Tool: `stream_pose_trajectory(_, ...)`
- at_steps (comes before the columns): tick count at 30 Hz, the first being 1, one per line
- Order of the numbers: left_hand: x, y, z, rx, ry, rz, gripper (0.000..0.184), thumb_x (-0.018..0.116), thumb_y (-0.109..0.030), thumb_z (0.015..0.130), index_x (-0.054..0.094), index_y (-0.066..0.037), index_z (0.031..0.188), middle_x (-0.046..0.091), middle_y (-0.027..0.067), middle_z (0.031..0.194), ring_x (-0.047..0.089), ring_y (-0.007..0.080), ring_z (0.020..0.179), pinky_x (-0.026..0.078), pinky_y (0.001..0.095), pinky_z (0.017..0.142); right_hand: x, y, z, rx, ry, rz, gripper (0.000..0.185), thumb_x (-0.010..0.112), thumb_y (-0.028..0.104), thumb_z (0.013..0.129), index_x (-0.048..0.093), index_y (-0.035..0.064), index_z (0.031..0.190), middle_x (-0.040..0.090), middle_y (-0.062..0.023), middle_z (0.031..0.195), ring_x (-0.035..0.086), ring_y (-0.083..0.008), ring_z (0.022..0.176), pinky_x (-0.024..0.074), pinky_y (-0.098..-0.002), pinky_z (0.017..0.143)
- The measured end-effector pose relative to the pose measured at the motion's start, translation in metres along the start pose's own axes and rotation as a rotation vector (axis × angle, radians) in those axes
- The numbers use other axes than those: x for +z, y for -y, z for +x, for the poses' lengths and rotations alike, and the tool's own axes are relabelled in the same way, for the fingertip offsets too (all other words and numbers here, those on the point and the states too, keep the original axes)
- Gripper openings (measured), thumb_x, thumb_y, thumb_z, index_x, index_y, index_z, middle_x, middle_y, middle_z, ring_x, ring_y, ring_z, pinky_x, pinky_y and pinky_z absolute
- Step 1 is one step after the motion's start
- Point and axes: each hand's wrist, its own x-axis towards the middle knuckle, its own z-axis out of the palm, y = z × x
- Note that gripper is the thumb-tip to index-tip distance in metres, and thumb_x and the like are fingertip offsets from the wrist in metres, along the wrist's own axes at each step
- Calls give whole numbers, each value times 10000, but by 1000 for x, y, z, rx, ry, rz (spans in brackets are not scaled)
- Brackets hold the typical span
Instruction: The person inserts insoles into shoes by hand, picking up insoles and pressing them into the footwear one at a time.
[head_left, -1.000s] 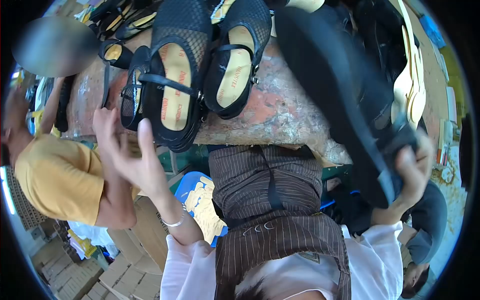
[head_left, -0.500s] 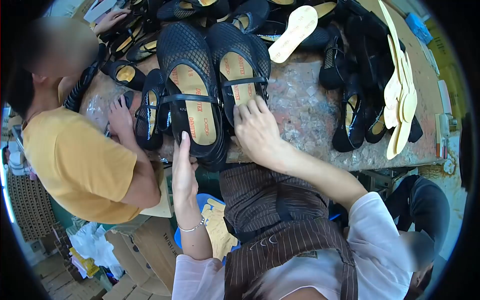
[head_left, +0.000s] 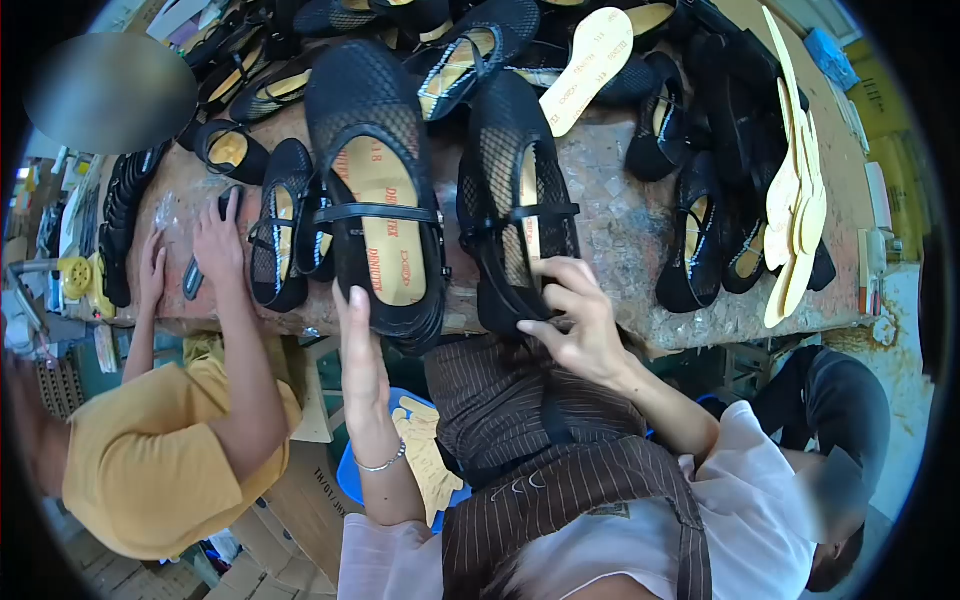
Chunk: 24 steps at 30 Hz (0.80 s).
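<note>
Two black mesh flats lie side by side before me, toes pointing away. The left shoe (head_left: 385, 240) has a beige insole with red print and a strap across it; more soles or shoes seem layered under its heel. My left hand (head_left: 362, 365) supports that heel from the left, thumb up along its edge, other fingers mostly hidden. At the heel of the right shoe (head_left: 505, 200), my right hand (head_left: 588, 325) grips with its thumb outside and fingers curled at the rim. This shoe is tilted, so its insole shows only as a narrow strip.
Many black shoes (head_left: 690, 235) are spread over the worn table (head_left: 610, 220). A loose insole (head_left: 590, 70) rests at the back, and a fan of insoles (head_left: 797, 200) stands right. A blue basin (head_left: 350, 475) holds more insoles. On the left sits a person in a yellow shirt (head_left: 165, 450).
My right hand has moved from the right shoe's insole to its heel. That shoe has separated from the left one and tilted. The person at left has leaned back from the table.
</note>
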Motion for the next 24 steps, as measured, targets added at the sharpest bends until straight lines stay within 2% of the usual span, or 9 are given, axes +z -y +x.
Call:
stream_pose_trajectory(3, 2, 5, -2, -2, -108, -10, 737, 511, -527, 1048, 336, -33, 1567, 416, 114, 1577, 395, 224, 1438, 270, 413, 1212, -19, -18, -19, 15, -65, -115, 376, 868, 71, 654, 510, 6, 751, 507, -270, 1453, 445, -428, 1386, 365, -478, 1141)
stream_pose_trajectory(5, 2, 6, -3, 18, -90, -20, 749, 507, -538, 1046, 330, -30, 1567, 412, 116, 1577, 394, 225, 1436, 268, 412, 1212, -22, -35, -31, 25, -74, -136, 350, 882, 126, 681, 623, -14, 872, 470, -287, 1490, 412, -426, 1430, 327, -478, 1179)
stream_pose_trajectory(7, 1, 7, -1, 21, -65, -31, 749, 514, -539, 1043, 337, -26, 1560, 420, 119, 1568, 400, 225, 1429, 269, 413, 1208, -23, -40, -32, 214, -117, -4, 509, 887, 177, 719, 673, -42, 1126, 459, -278, 1508, 405, -416, 1438, 323, -471, 1182)
stream_pose_trajectory(8, 4, 4, -3, -1, -77, -44, 737, 521, -526, 1043, 345, -24, 1554, 430, 121, 1560, 405, 228, 1423, 271, 413, 1202, -27, -39, -30, 262, -99, 65, 717, 897, 229, 740, 601, -67, 1323, 512, -263, 1463, 474, -379, 1389, 366, -445, 1157)
stream_pose_trajectory(13, 7, 3, -4, -42, -98, -64, 730, 547, -492, 1031, 329, -51, 1571, 404, 120, 1572, 370, 231, 1448, 245, 406, 1213, -33, -36, -28, 410, -81, 201, 675, 906, 217, 746, 617, -75, 1282, 642, -202, 1303, 626, -301, 1200, 475, -406, 1053)
stream_pose_trajectory(16, 8, 3, -4, -34, -103, -50, 753, 555, -485, 1020, 300, -69, 1593, 367, 124, 1591, 324, 236, 1481, 216, 407, 1227, -33, -42, -31, 414, -55, 202, 518, 908, 180, 753, 653, -67, 1130, 712, -155, 1133, 677, -216, 1017, 526, -361, 950)
stream_pose_trajectory(19, 10, 3, -5, -30, -124, -60, 733, 570, -476, 1020, 342, -42, 1564, 412, 121, 1565, 376, 229, 1444, 242, 404, 1217, -33, -41, -33, 438, -35, 210, 577, 918, 180, 736, 641, -73, 1174, 712, -158, 1150, 678, -226, 1048, 518, -376, 976)
stream_pose_trajectory(21, 9, 6, -4, -30, -145, -72, 713, 579, -479, 1021, 385, -24, 1534, 461, 115, 1535, 428, 219, 1406, 272, 399, 1203, -27, -36, -32, 372, -60, 128, 807, 923, 215, 714, 547, -68, 1369, 638, -219, 1305, 627, -321, 1211, 473, -417, 1057)
stream_pose_trajectory(24, 11, 13, 0, 47, -161, 47, 700, 609, -462, 1006, 427, -4, 1503, 493, 114, 1505, 445, 206, 1393, 281, 389, 1197, -8, -28, -26, 145, -165, -150, 739, 920, 177, 707, 583, -73, 1315, 647, -233, 1297, 645, -314, 1187, 484, -419, 1044)
